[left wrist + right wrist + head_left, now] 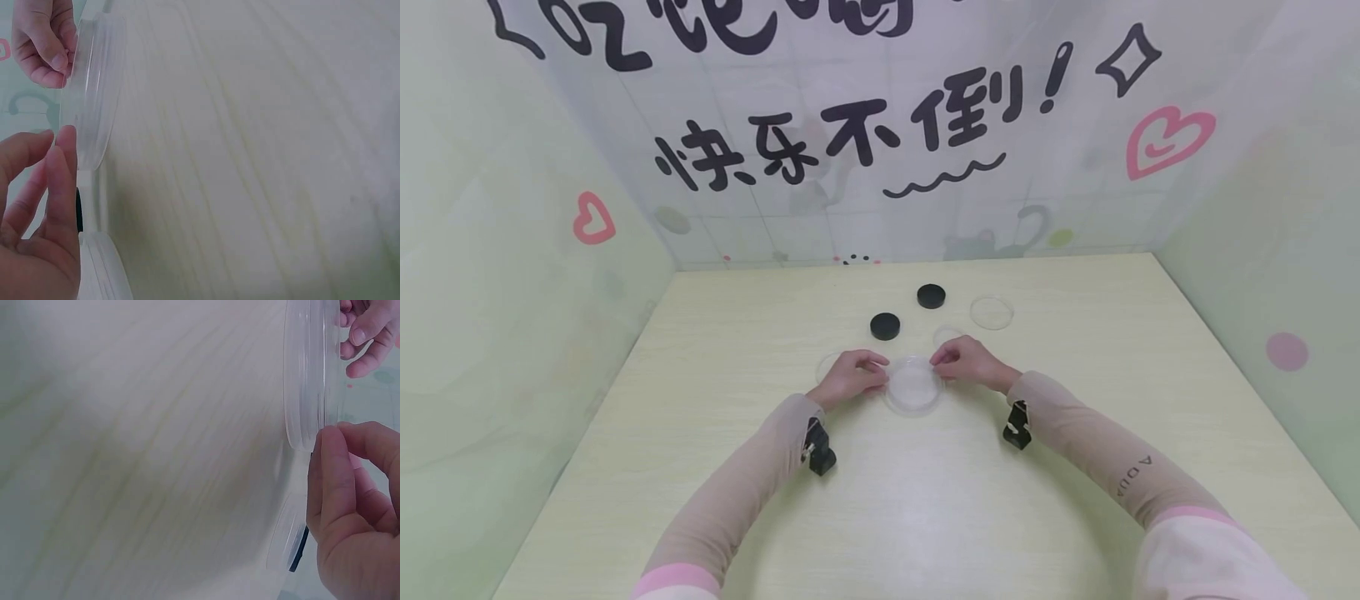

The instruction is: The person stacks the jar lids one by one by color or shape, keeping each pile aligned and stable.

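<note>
A clear round petri dish (913,387) sits between my two hands, near the middle of the table. At its left edge is my left hand (855,375), with thumb and fingertips pinching the rim. My right hand (967,362) pinches the opposite side of the rim. Seen edge-on in the left wrist view, the petri dish (95,87) shows layered walls, like one dish part over another. In the right wrist view my thumb and index finger (334,450) meet at the dish's lower edge. Whether it touches the table is hard to tell.
Two black round discs (885,326) lie behind the dish. Farther right is a clear round piece (992,312). A smaller clear one (948,335) is partly behind my right hand, another (826,367) behind my left. Printed cloth walls (790,225) enclose the table.
</note>
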`<action>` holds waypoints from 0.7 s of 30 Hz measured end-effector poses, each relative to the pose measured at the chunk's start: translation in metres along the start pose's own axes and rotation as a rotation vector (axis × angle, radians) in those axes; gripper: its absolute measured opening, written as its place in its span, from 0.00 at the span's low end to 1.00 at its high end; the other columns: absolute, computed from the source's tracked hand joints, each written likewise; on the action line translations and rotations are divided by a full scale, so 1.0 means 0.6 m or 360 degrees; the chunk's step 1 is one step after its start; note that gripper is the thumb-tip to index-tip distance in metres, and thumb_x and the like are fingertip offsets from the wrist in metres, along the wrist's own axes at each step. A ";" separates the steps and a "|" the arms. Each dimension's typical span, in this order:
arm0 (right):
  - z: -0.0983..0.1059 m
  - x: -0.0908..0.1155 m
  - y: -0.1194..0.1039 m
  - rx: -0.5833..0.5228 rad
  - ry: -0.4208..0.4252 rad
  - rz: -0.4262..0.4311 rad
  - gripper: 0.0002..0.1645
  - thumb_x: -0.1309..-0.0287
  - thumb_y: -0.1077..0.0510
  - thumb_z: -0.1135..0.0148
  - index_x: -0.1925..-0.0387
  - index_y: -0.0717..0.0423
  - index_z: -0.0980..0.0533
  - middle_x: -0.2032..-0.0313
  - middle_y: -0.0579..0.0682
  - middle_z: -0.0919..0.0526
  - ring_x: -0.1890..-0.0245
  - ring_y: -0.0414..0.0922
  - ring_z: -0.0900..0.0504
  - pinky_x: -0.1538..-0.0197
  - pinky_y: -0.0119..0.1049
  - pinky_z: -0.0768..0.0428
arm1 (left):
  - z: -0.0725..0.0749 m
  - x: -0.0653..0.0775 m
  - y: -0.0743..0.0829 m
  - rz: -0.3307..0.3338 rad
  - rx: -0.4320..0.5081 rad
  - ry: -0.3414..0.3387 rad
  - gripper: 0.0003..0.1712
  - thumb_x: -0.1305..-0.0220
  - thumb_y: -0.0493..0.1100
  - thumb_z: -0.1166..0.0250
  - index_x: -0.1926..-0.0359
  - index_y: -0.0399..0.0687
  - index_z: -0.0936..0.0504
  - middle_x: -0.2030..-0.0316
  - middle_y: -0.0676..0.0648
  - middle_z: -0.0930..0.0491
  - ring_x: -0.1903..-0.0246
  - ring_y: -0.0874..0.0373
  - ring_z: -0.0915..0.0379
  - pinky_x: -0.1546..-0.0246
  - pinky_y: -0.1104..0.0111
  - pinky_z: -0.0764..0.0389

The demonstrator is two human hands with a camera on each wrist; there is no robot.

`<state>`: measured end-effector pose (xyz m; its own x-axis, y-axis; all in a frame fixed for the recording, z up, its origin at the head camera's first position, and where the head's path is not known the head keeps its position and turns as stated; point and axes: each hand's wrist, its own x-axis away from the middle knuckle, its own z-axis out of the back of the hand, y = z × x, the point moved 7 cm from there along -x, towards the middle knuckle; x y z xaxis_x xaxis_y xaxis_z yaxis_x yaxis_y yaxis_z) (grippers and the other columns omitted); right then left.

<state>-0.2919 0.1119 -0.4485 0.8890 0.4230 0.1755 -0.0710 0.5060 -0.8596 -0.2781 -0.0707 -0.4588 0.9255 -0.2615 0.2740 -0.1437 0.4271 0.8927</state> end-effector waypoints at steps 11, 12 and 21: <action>0.006 -0.002 0.001 0.0036 0.0021 0.0029 0.11 0.51 0.66 0.40 0.64 0.68 0.24 0.71 0.54 0.20 0.72 0.41 0.22 0.67 0.32 0.22 | 0.013 -0.005 0.010 -0.0064 -0.0020 -0.0005 0.17 0.47 0.34 0.38 0.53 0.38 0.24 0.67 0.43 0.23 0.73 0.57 0.23 0.70 0.69 0.22; 0.007 -0.004 0.001 0.0044 0.0023 0.0031 0.11 0.51 0.65 0.40 0.64 0.68 0.24 0.71 0.53 0.20 0.72 0.41 0.22 0.67 0.32 0.22 | 0.015 -0.005 0.013 -0.0074 -0.0022 -0.0007 0.18 0.47 0.34 0.38 0.53 0.37 0.25 0.67 0.43 0.23 0.73 0.57 0.23 0.69 0.69 0.21; 0.005 -0.017 -0.030 0.0046 0.0002 0.0030 0.10 0.48 0.64 0.42 0.63 0.66 0.24 0.67 0.56 0.20 0.71 0.41 0.22 0.65 0.31 0.21 | 0.051 -0.006 0.033 -0.0097 0.0003 0.0017 0.19 0.44 0.34 0.40 0.50 0.35 0.27 0.63 0.42 0.24 0.70 0.55 0.22 0.66 0.66 0.21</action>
<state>-0.3013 0.1009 -0.4332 0.8880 0.4317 0.1585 -0.1011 0.5195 -0.8485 -0.2950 -0.0879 -0.4313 0.9363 -0.2774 0.2152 -0.0875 0.4091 0.9083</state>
